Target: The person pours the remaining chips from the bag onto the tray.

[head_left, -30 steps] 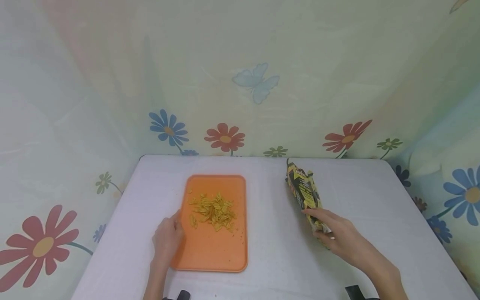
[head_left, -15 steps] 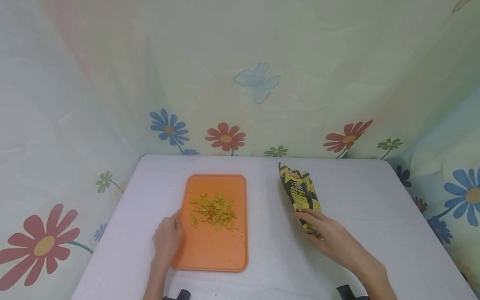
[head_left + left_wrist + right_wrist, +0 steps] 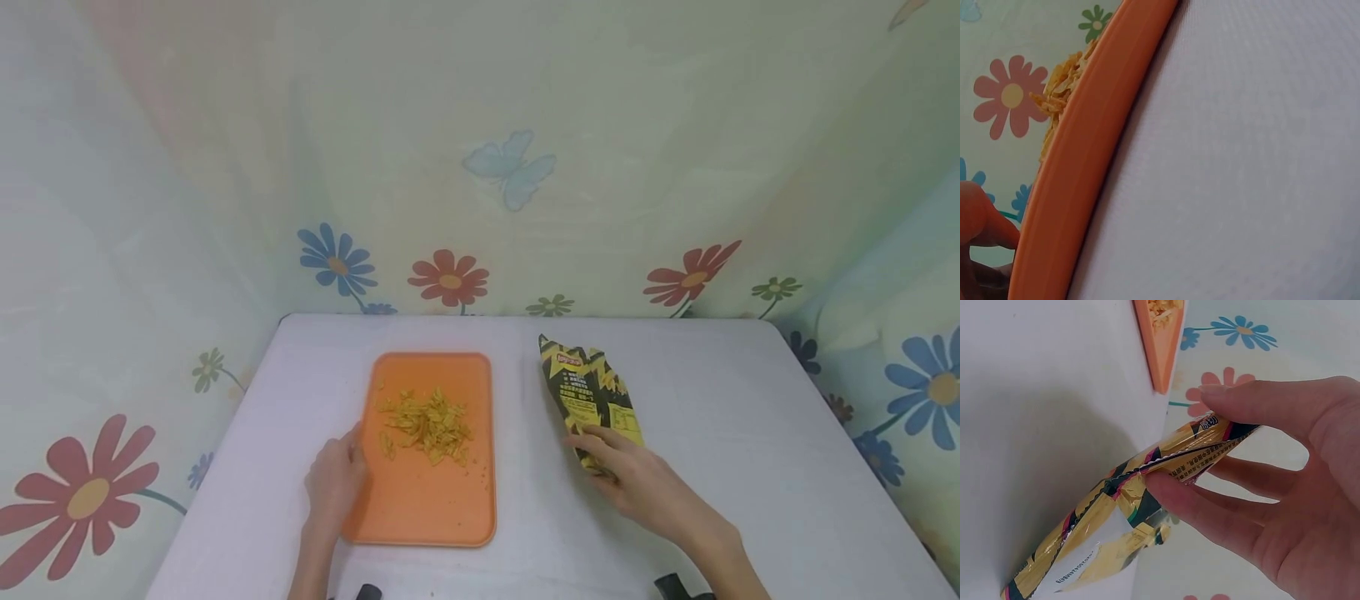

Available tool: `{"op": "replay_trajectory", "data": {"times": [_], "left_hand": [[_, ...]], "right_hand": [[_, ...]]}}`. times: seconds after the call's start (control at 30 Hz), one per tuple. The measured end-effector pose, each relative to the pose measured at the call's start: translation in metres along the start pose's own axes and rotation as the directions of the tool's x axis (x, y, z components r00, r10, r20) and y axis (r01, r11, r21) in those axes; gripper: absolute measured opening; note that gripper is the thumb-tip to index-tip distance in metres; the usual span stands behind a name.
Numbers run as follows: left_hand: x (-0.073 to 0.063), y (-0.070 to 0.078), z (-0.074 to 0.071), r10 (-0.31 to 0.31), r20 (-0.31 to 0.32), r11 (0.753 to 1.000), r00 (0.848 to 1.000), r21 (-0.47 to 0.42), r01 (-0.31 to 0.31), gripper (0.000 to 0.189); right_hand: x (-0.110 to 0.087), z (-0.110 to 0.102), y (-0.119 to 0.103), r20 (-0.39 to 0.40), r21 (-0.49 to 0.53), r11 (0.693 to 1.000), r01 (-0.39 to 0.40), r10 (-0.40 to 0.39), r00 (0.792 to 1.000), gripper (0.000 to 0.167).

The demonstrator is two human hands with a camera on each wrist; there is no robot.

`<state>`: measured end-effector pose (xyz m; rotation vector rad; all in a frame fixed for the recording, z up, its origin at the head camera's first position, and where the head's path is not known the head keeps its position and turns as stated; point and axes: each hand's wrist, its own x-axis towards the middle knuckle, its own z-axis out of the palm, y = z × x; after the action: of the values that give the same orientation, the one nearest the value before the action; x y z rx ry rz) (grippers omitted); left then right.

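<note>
On the left of the white table lies an orange tray, with a loose heap of yellow broken chips in its middle. My left hand holds the tray by its left edge; in the left wrist view fingertips meet the tray's rim. To the right, a yellow and black snack bag tilts away from me. Its near end is pinched between the thumb and fingers of my right hand. The right wrist view shows crimped edges and a pale printed patch on the crinkled bag.
The white table runs back to a curtain printed with flowers and a butterfly. A strip of table separates the tray from the bag. Black straps show near both wrists.
My right hand has moved left with the snack bag and turned it, so more of its printed face shows. The left hand and the tray stay in place.
</note>
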<state>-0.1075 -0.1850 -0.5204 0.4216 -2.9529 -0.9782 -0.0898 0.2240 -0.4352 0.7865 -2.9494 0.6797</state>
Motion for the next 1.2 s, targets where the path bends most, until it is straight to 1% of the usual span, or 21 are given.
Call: {"op": "replay_trajectory", "data": {"times": [0.13,0.33,0.47,0.7,1.0,1.2], "left_hand": [[0.0,-0.001,0.001,-0.001,0.004,1.0,1.0,-0.001,0.001,0.046],[-0.001,0.0,0.0,-0.003,0.003,1.0,1.0,-0.001,0.003,0.046],[-0.001,0.0,0.001,0.001,-0.008,1.0,1.0,0.005,-0.001,0.045],[0.0,0.0,0.001,0.0,-0.01,1.0,1.0,-0.001,0.0,0.045],[-0.001,0.0,0.001,0.011,-0.028,1.0,1.0,-0.004,-0.012,0.045],[0.0,-0.001,0.002,0.008,-0.021,1.0,1.0,0.003,-0.008,0.045]], "right_hand": [[0.001,0.002,-0.002,0.0,-0.016,1.0,-0.011,0.011,1.0,0.058],[0.004,0.006,-0.005,0.046,-0.029,0.998,-0.055,0.056,0.997,0.055],[0.005,0.008,-0.006,0.062,-0.041,0.997,-0.065,0.068,0.996,0.053],[0.007,0.013,-0.007,0.074,-0.057,0.997,-0.053,0.057,0.996,0.053],[0.009,0.021,-0.007,0.081,-0.06,0.998,-0.036,0.041,0.996,0.054],[0.009,0.029,-0.007,0.046,-0.107,0.994,-0.007,0.012,0.999,0.056]]}}
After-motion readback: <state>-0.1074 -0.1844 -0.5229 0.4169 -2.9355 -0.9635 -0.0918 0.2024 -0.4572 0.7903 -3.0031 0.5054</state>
